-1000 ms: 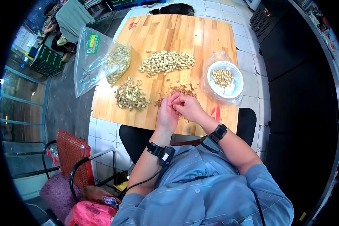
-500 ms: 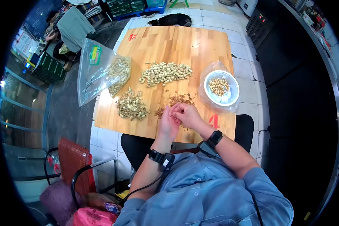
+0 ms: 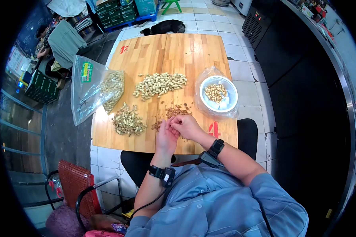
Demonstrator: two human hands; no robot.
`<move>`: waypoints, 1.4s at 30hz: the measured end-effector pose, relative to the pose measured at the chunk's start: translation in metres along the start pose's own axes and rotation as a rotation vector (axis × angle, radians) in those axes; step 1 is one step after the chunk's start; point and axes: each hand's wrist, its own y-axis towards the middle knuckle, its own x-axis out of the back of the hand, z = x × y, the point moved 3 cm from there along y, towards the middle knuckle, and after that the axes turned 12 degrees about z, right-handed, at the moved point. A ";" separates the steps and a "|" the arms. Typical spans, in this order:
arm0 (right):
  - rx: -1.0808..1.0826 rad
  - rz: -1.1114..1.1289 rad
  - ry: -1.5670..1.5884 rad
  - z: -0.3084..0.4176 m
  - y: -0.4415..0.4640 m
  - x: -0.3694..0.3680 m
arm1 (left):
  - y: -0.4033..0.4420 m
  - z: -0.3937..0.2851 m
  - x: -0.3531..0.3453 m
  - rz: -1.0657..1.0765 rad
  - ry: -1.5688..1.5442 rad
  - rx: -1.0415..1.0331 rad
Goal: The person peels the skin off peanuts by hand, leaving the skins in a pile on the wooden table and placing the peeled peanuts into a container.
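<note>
My left hand (image 3: 167, 137) is turned palm up over the near edge of the wooden table, its fingers curled inward. My right hand (image 3: 186, 126) meets it from the right, thumb and fingertips pinched together at the left fingers. Whatever lies between the fingertips is too small to make out. Reddish-brown peanut skins (image 3: 178, 111) are scattered just beyond the hands. To the left is a heap of peanut shells (image 3: 129, 120). Farther back lies a pile of unshelled peanuts (image 3: 160, 84). A white bowl (image 3: 233, 103) at the right holds peeled peanut kernels (image 3: 215, 93).
A clear plastic bag (image 3: 87, 98) with more peanuts lies over the table's left edge. The wooden table (image 3: 166, 49) carries red marks. A black chair, a red-brown chair (image 3: 75, 185) and a dark cabinet (image 3: 308, 118) surround it. A black dog (image 3: 166, 27) lies beyond; a person sits far left.
The view has shifted, so the table and everything on it sit farther left and slightly lower. Both hands stay together in nearly the same pinching pose.
</note>
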 end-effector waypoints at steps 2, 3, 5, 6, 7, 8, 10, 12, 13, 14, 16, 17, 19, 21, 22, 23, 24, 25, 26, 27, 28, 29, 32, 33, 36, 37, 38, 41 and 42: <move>0.005 -0.007 -0.018 -0.004 0.000 0.001 | 0.001 0.002 0.002 0.042 -0.008 0.003; 0.001 -0.004 -0.026 0.000 -0.001 0.002 | 0.001 0.002 0.002 0.044 -0.015 0.002; -0.001 -0.007 -0.043 0.001 -0.002 0.002 | 0.001 0.003 0.001 0.046 -0.028 0.000; 0.001 -0.013 -0.051 0.001 -0.002 0.001 | 0.001 0.003 0.001 0.038 -0.025 0.000; 0.004 -0.020 -0.060 0.001 -0.001 0.000 | 0.000 0.003 0.000 0.031 -0.021 0.001; 0.005 -0.031 -0.052 0.001 -0.002 0.000 | 0.000 0.003 0.000 0.023 -0.018 0.001; 0.005 -0.050 -0.034 0.012 -0.007 -0.001 | -0.002 0.001 -0.006 0.013 -0.018 0.004; 0.074 -0.087 -0.141 0.013 -0.006 0.000 | -0.002 0.002 -0.009 0.012 -0.017 0.003; 0.106 -0.100 -0.192 0.013 -0.006 -0.001 | -0.001 0.002 -0.009 0.013 -0.015 0.001; 0.075 -0.092 -0.148 0.011 -0.004 -0.002 | -0.001 0.003 -0.008 0.006 -0.016 -0.001; -0.009 -0.066 -0.051 0.007 -0.001 -0.003 | 0.003 0.004 -0.001 -0.021 -0.030 -0.019; -0.004 -0.075 -0.050 0.003 -0.001 -0.005 | 0.002 0.009 0.005 -0.043 -0.042 -0.020; 0.016 -0.100 -0.059 0.001 0.002 -0.005 | 0.000 0.010 0.006 -0.033 -0.060 -0.024; 0.004 -0.110 -0.140 0.003 0.002 -0.004 | 0.001 0.008 0.004 -0.022 -0.089 -0.035; 0.000 -0.118 -0.182 0.002 0.002 -0.003 | 0.000 0.008 0.004 -0.024 -0.112 -0.040; -0.005 -0.137 -0.122 -0.004 0.003 -0.002 | 0.000 0.008 0.005 -0.021 -0.132 -0.046; -0.006 -0.159 -0.065 -0.007 0.006 -0.001 | -0.002 0.006 0.004 -0.020 -0.150 -0.063; -0.004 -0.183 -0.008 -0.008 0.008 0.002 | -0.003 0.003 0.003 -0.041 -0.179 -0.079; -0.023 -0.163 0.080 -0.009 0.008 0.006 | -0.004 0.001 0.002 -0.060 -0.206 -0.095; -0.004 -0.191 0.028 -0.013 0.011 0.011 | -0.005 -0.003 -0.002 -0.078 -0.232 -0.111; 0.015 -0.219 -0.023 -0.020 0.015 0.017 | -0.006 -0.006 -0.001 -0.073 -0.238 -0.131; 0.034 -0.248 -0.074 -0.027 0.017 0.025 | -0.007 -0.009 0.000 -0.069 -0.244 -0.150; 0.095 -0.262 -0.556 0.004 0.007 0.025 | -0.011 -0.015 -0.002 -0.046 -0.251 -0.179; 0.104 -0.259 -0.631 0.018 0.002 0.021 | -0.011 -0.017 -0.003 -0.036 -0.253 -0.186; 0.055 -0.082 -0.586 0.023 -0.001 -0.001 | -0.009 -0.015 -0.004 -0.028 -0.223 -0.187; 0.077 -0.077 -0.609 0.023 0.000 -0.005 | -0.008 -0.014 -0.005 -0.011 -0.207 -0.183; 0.099 -0.074 -0.633 0.021 0.001 -0.008 | -0.008 -0.012 -0.006 0.008 -0.191 -0.178; 0.141 -0.060 -0.679 0.014 0.005 -0.008 | -0.006 -0.008 -0.003 0.049 -0.154 -0.164; 0.154 -0.058 -0.695 0.011 0.006 -0.008 | -0.007 -0.008 -0.004 0.060 -0.146 -0.155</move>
